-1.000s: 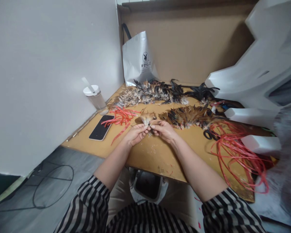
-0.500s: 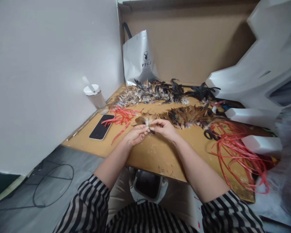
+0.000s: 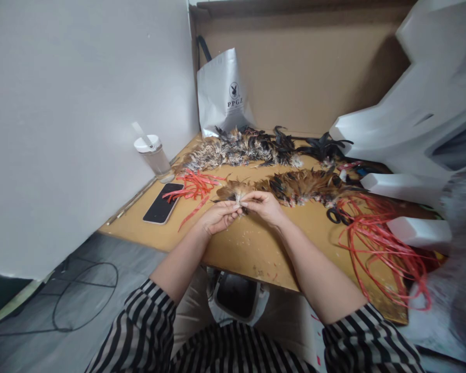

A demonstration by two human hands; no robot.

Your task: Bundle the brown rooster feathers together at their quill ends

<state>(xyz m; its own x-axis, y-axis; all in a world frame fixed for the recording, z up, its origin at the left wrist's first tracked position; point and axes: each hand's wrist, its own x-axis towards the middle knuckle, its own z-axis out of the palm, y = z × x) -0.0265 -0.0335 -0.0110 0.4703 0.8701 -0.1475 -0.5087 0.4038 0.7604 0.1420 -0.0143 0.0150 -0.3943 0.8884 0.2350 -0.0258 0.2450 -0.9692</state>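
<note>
Above the near part of the table, my left hand [image 3: 220, 216] and my right hand [image 3: 266, 208] meet at the fingertips. Between them is a small tuft of brown feathers [image 3: 233, 190], its pale quill ends pinched by both hands. The exact grip of each fingertip is too small to make out. Just beyond my right hand lies a row of brown and black feathers [image 3: 303, 186]. Farther back is a longer heap of speckled and dark feathers [image 3: 241, 147]. Short red plastic strips [image 3: 196, 184] lie to the left of my hands.
A phone [image 3: 161, 204] lies at the left, partly under the red strips, with a lidded cup [image 3: 154, 155] behind it. A silver bag [image 3: 221, 98] stands at the back. At right are scissors handles [image 3: 337, 215], long red strips [image 3: 376, 243] and white foam pieces [image 3: 415, 230].
Both hands stay together around the feather tuft, with only a slight shift of the fingers to the right. Everything else on the table lies as before.
</note>
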